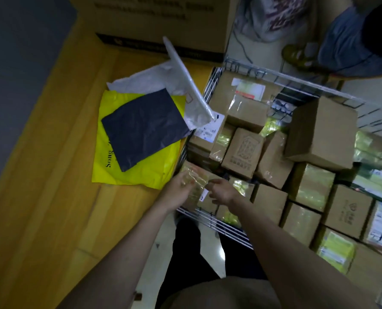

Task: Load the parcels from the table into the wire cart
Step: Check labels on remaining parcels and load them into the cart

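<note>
A taped box [195,184] is held by both hands at the near corner of the wire cart [210,216].

In the head view, the left hand [178,186] is placed on the left side of the box with its fingers [186,182] curled onto the top, and the right hand [221,191] is placed on the right side with fingers bent round the edge; the box is blurred, just inside the cart rim. The cart is seen packed with cardboard boxes [243,152], one larger box [321,132] lying tilted on top. On the wooden table [40,175] beside the cart, a dark mailer [143,128] is laid on a yellow mailer [136,172], with white mailers [154,79] behind and one white mailer [185,79] leaned against the cart. A large carton [159,21] is set at the far end of the table.
</note>
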